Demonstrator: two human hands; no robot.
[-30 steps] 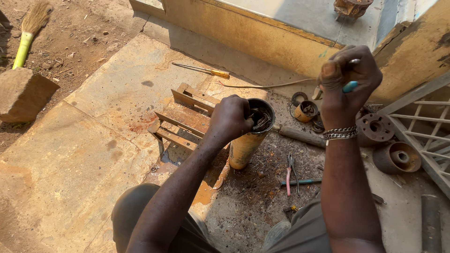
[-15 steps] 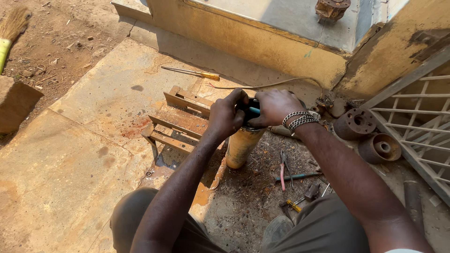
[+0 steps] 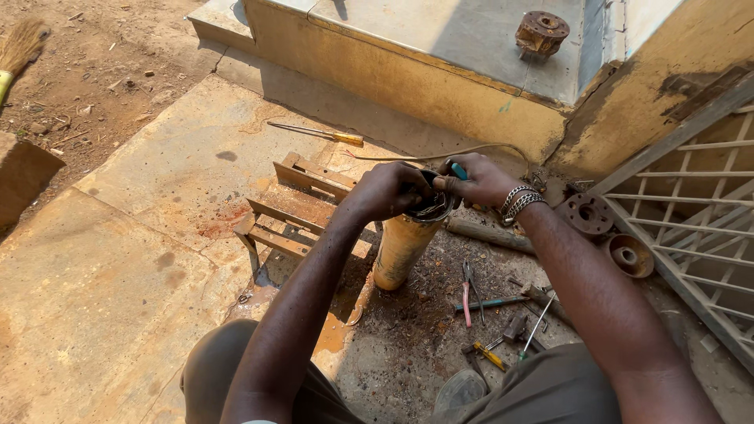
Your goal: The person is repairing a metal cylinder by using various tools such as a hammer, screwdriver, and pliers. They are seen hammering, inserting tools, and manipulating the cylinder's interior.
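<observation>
Right hand [image 3: 479, 179] has dropped onto yellow cylinder [image 3: 400, 250], beside left hand [image 3: 390, 191].

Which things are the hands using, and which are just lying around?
In use:
left hand on the top of the yellow cylinder
right hand with a blue-handled tool

Lying about:
screwdriver
pliers
rusty flanges
metal frame
rusty part on the ledge
</observation>
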